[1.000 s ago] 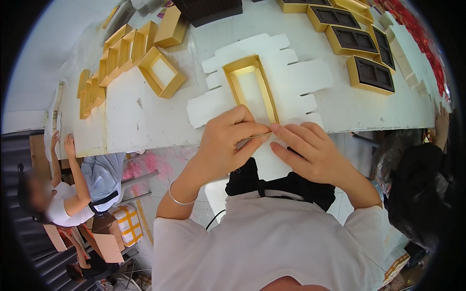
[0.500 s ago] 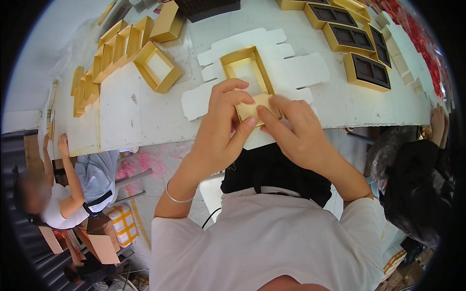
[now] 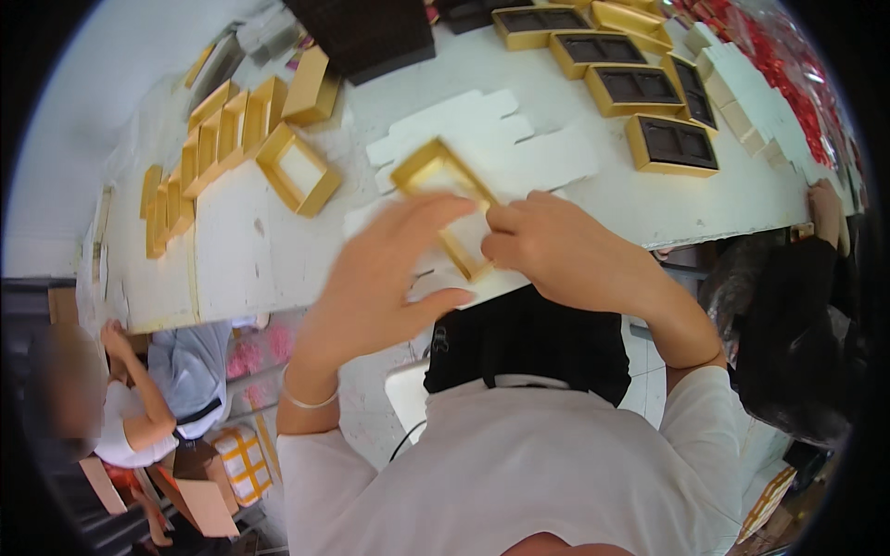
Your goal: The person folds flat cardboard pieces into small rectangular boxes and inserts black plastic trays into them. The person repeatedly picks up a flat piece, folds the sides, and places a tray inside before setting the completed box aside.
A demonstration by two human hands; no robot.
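Note:
An open gold cardboard box, shaped like a shallow tray, stands at an angle near the table's front edge. My right hand pinches its right long wall between thumb and curled fingers. Across the box's left side reaches my left hand, smeared by motion, with fingers and thumb spread apart and nothing between them. It hides part of the left wall. Beneath the box lie flat white die-cut card blanks, their tabs sticking out to both sides.
At the left stand several empty gold boxes, one lying apart. Gold boxes with black inserts fill the right, beside white card pieces and red wrapping. A dark container stands at the back. A person sits at the left.
The box has turned and its near end has come toward me. My left hand has let go of the near end and opened; my right has shifted to the right wall.

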